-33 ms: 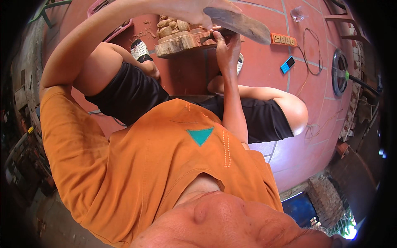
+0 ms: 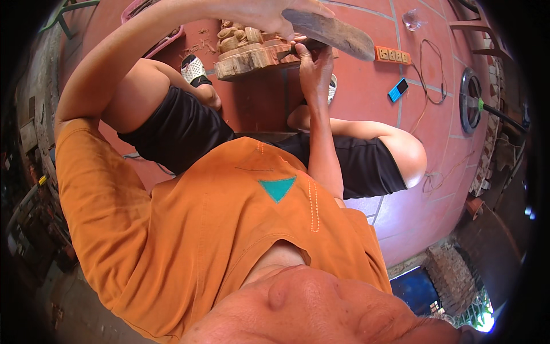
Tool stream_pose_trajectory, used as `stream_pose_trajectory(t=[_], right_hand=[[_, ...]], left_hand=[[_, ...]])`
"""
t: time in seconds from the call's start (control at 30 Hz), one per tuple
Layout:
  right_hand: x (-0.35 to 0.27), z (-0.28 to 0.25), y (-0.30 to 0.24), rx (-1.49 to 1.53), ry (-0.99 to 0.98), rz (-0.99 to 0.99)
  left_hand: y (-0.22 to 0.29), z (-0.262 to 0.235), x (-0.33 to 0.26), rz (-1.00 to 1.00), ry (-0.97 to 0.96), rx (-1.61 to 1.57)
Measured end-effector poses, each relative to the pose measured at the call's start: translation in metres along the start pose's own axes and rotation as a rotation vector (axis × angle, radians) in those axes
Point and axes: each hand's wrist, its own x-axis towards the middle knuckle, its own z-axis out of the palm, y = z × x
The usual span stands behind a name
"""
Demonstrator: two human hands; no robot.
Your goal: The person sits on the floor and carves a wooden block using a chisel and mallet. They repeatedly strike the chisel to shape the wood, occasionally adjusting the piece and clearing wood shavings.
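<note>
My left arm arches over from the left, and my left hand (image 2: 266, 16) is at the top edge, closed about one end of a long, flat wooden mallet (image 2: 344, 35). Part of its grip lies beyond the picture. Just below the mallet, my right hand (image 2: 316, 71) wraps round a dark-handled carving chisel (image 2: 299, 48). The chisel's tip points left, at the thick base (image 2: 246, 64) of a wood carving (image 2: 238, 37). Rounded carved shapes rise from that base; its upper part is cut off by the frame and partly covered by my left hand.
Several wood shavings (image 2: 200, 43) lie by a pink basket (image 2: 166, 46) on the red tile floor (image 2: 424, 120). To the right are an orange power strip (image 2: 393, 55) with a trailing cord (image 2: 442, 86), a blue phone (image 2: 397, 90), a clear cup (image 2: 411, 20) and a round black-rimmed base (image 2: 471, 100).
</note>
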Motion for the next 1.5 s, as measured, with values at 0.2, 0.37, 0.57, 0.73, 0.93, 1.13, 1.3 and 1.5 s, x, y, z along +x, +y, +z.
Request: stream_pose_trajectory(t=[0.2, 0.37, 0.57, 0.73, 0.93, 1.13, 1.3, 1.5], right_hand=[[0.006, 0.002, 0.004, 0.066, 0.018, 0.0], [0.009, -0.002, 0.012, -0.002, -0.022, -0.014], [0.005, 0.001, 0.005, 0.003, -0.002, -0.007], [0.007, -0.003, 0.009, -0.064, -0.05, -0.019], [0.008, -0.005, 0.013, -0.085, -0.068, -0.069], [0.009, -0.005, 0.016, -0.049, -0.061, 0.001], [0.006, 0.0, 0.012, 0.052, 0.004, 0.014], [0.006, -0.001, 0.013, -0.04, -0.034, 0.004]], left_hand=[[0.03, -0.03, 0.013, -0.259, -0.062, -0.083], [0.007, -0.008, 0.008, -0.016, 0.045, -0.193], [0.018, -0.024, 0.011, -0.17, -0.109, -0.001], [0.034, -0.035, 0.013, -0.198, 0.048, -0.208], [0.009, -0.01, 0.005, -0.087, -0.048, 0.057], [0.022, -0.026, 0.01, -0.136, 0.063, -0.148], [0.021, -0.017, 0.011, -0.192, -0.064, -0.013], [0.023, -0.027, 0.011, -0.209, -0.039, -0.043]])
